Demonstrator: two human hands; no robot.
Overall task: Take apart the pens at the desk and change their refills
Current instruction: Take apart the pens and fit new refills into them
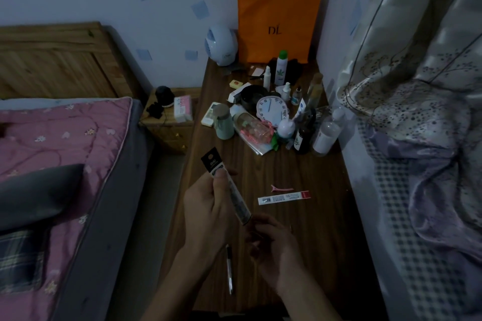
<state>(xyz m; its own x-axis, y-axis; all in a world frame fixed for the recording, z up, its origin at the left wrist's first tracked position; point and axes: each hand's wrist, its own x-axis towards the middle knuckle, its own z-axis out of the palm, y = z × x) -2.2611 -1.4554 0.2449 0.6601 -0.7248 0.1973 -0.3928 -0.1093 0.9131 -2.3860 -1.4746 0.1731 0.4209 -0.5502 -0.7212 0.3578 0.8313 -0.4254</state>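
Over the near desk (313,229), fingers of our left hand (206,206) curl round the refill packet (236,197); those of our right hand (271,242) bunch at its lower end, grip too dim to tell. Beneath lies the pen (229,268). A sharp tear could scatter refills into the far clutter (263,117).

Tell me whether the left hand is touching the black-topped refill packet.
Touching. The head view shows the left hand gripping the black-topped refill packet, with the thumb pressed across its front, held up above the desk.
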